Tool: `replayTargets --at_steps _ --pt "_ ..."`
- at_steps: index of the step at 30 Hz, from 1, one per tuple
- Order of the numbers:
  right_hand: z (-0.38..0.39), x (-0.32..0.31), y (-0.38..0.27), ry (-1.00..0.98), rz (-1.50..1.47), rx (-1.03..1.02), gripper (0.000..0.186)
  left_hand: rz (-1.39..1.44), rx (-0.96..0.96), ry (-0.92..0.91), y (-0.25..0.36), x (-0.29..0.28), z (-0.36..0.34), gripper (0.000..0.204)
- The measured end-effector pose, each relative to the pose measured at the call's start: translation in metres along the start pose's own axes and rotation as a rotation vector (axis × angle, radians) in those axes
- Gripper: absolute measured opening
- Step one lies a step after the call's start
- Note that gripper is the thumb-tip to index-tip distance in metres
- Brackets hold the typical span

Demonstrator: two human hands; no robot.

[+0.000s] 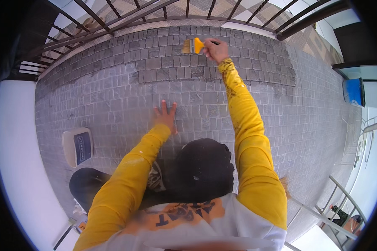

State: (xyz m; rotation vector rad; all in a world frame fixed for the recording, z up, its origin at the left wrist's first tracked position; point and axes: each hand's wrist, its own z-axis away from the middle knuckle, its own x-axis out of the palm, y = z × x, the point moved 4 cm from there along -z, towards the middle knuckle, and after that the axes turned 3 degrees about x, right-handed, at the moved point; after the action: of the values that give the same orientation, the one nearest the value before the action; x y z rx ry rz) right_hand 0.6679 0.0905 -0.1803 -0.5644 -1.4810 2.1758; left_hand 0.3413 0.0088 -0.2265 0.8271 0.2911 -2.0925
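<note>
My right hand [217,51], at the end of an outstretched arm in a paint-spattered yellow sleeve, is closed round the handle of a paintbrush [197,45]. The brush has a yellow handle and tan bristles that point left, at or just over the dark, coated-looking stone pavers [163,62] near the railing; contact cannot be made out. My left hand [166,119] lies with fingers spread on the paler grey pavers [113,96], holding nothing. Darker pavers run along the far side, with an uneven border against the lighter ones.
A dark metal railing [165,12] curves across the far edge. On the left stands a white bucket [68,146] with a dark blue label. A blue bucket [352,92] is at the far right. Near right, a metal ladder-like frame [347,196] and a broom-like bristle end [285,187] show.
</note>
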Motion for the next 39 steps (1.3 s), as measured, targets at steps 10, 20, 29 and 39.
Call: replayTargets --at_steps 10,20,29,39 --pt "-0.040 -0.095 -0.020 0.382 1.074 -0.107 0.040 0.013 0.061 0.008 -0.014 0.010 -0.013 0.138" --pt "0.007 0.226 -0.032 -0.104 0.475 -0.424 0.035 0.043 0.086 -0.112 -0.022 0.018 -0.025 0.143" --pt "-0.071 -0.177 0.004 0.285 -0.041 -0.043 0.024 0.108 0.104 -0.102 -0.021 0.011 -0.023 0.138" --pt "0.023 -0.423 0.051 1.152 0.023 0.352 0.037 0.124 0.156 -0.109 -0.033 0.020 -0.030 0.142"
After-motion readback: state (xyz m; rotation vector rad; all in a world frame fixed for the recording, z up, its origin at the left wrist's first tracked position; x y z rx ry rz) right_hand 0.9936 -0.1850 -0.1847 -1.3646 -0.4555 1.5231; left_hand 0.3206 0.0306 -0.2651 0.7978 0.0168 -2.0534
